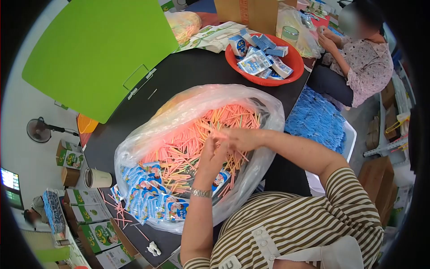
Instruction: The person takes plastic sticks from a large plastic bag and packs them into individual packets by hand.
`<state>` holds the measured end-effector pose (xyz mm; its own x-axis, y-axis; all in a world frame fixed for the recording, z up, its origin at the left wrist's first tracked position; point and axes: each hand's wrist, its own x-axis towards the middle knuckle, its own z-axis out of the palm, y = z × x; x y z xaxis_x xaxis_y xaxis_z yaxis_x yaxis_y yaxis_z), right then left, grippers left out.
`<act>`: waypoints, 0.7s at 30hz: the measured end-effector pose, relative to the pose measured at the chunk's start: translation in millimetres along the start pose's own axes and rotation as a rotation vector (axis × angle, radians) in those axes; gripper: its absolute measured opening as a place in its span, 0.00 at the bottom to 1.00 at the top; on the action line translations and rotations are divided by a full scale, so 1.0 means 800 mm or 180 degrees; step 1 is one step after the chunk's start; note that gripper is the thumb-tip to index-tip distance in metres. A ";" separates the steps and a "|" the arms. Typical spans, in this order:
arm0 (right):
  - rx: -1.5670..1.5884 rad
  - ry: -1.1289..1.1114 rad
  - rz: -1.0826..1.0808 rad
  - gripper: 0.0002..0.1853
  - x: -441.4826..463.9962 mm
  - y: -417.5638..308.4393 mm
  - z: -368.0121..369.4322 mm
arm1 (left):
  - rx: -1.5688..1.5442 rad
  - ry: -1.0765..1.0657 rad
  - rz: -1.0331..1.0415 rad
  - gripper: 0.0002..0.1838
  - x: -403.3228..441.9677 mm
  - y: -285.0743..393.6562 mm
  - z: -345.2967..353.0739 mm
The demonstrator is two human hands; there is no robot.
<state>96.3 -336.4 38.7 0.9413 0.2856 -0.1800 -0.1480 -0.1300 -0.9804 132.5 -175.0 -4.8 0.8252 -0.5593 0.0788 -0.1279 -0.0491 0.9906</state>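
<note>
My left hand (212, 154), with a metal watch band at the wrist, and my right hand (243, 139) meet above a large clear plastic bag (130, 145) lying wide open. Their fingers are closed together on a few thin pink sticks (218, 134); how many is hidden by the fingers. Under them the bag is full of loose thin sticks (179, 154), mostly pink, some yellow and green. Blue and white printed packets (152, 197) are heaped at the bag's near left side. Another packet (220, 180) lies among the sticks, partly behind my left wrist.
A red basin (289, 80) of packets stands at the back right of the black table (161, 85). A paper cup (98, 178) and stray sticks (118, 210) are at the left. Blue packets fill a white bin (350, 139) on the right, near a seated person (363, 67).
</note>
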 end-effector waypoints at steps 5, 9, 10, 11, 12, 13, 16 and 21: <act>0.0158 -0.0535 0.0776 0.05 0.021 0.029 0.015 | -0.1458 0.0383 -0.0694 0.15 0.008 0.020 0.028; 0.0120 -0.0035 0.0674 0.07 0.011 0.016 0.026 | -0.1865 0.0902 -0.0446 0.15 0.016 -0.012 0.016; -0.0810 0.0192 0.0005 0.07 0.012 0.036 0.022 | -0.2203 0.1040 -0.0519 0.16 0.019 -0.017 0.005; -0.1728 0.0422 -0.0677 0.08 0.015 0.056 0.020 | -0.2536 0.1176 -0.0591 0.18 0.021 -0.021 -0.005; -0.2643 0.0654 -0.1371 0.08 0.014 0.046 0.022 | -0.2525 0.1180 -0.0583 0.18 0.023 -0.028 -0.014; -0.2642 0.0645 -0.1382 0.08 0.015 0.035 0.019 | -0.2852 0.1132 -0.0599 0.18 0.023 -0.036 -0.023; -0.0903 0.1409 -0.0227 0.08 0.012 -0.022 0.010 | -0.3490 0.1007 -0.0685 0.19 0.014 -0.036 -0.023; -0.2249 0.0615 0.0018 0.13 0.045 -0.031 0.043 | -0.4027 0.1056 -0.1206 0.15 0.013 0.029 0.010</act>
<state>123.7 -290.0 54.0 0.9875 0.1189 -0.1036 0.0165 -0.7310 -0.6821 133.9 -188.4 18.0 0.8119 -0.4490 -0.3732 0.5737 0.7320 0.3674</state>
